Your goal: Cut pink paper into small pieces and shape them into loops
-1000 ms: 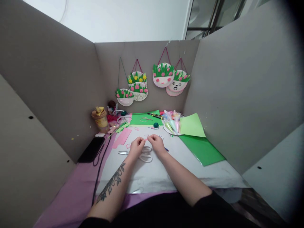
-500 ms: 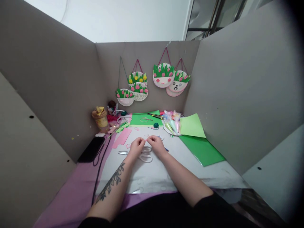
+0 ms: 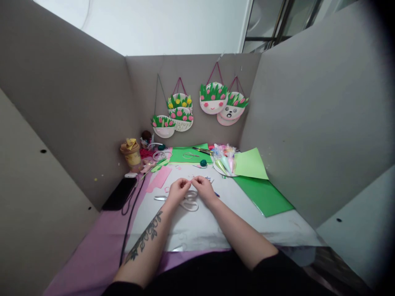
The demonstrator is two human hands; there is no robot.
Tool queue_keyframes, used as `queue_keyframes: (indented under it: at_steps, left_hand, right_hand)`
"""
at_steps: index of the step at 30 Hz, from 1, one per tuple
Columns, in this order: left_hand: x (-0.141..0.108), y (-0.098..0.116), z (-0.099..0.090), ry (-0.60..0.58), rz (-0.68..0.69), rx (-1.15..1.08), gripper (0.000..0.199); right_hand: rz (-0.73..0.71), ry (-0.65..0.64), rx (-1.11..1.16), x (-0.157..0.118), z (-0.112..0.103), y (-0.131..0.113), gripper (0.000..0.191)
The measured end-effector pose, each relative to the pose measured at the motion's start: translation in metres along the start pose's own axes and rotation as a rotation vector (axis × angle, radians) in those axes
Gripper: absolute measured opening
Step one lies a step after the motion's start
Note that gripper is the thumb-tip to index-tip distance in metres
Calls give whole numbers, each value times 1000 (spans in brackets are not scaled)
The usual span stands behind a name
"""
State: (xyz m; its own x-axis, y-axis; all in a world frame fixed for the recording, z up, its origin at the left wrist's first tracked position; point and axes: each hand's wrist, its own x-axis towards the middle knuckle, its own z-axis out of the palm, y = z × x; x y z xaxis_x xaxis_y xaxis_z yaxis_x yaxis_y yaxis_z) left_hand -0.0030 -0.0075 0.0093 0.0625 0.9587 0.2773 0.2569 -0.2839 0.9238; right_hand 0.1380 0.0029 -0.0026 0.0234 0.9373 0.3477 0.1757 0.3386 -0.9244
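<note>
My left hand [image 3: 179,190] and my right hand [image 3: 202,188] meet fingertip to fingertip above the white-covered table, both closed in a pinch. Whatever lies between the fingers is too small to make out. Just beneath them lie scissors [image 3: 190,205] with white handles, their blades pointing left and partly hidden by my left hand and wrist. Left of my left hand are a pink paper sheet [image 3: 159,179] and a small pink paper scrap [image 3: 167,189]. Beyond my right hand sits a small ball of dark green yarn [image 3: 203,163].
Green sheets [image 3: 265,197] and a light green sheet [image 3: 251,163] lie at right, beside a plate of filled piping bags [image 3: 226,160]. A black phone [image 3: 119,194] and a lidded cup [image 3: 131,154] stand left. Paper-plate flower baskets [image 3: 212,98] hang on the grey back panel.
Both hands stay pinched together in nearly the same place. The whole view has shifted very slightly; nothing on the table has visibly moved.
</note>
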Motion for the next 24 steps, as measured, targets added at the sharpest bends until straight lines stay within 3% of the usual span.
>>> queue_keyframes:
  at_steps: [10,15,18,24]
  left_hand:
    - [0,1,0,21,-30,-48,23]
    - [7,-5,-7,186,-19,-105,21]
    - [9,-7,-10,255,-25,-138,25]
    - [-1,4,-16,405,70,-175,25]
  right_hand:
    - [-95,-80,-182,2,0,7,23]
    - [-188,-345,-396,-7,-2,4,17]
    - [-241,-508,-525,-13,-6,-3,26]
    - [-257,-634,-687,-17,-9,-15,24]
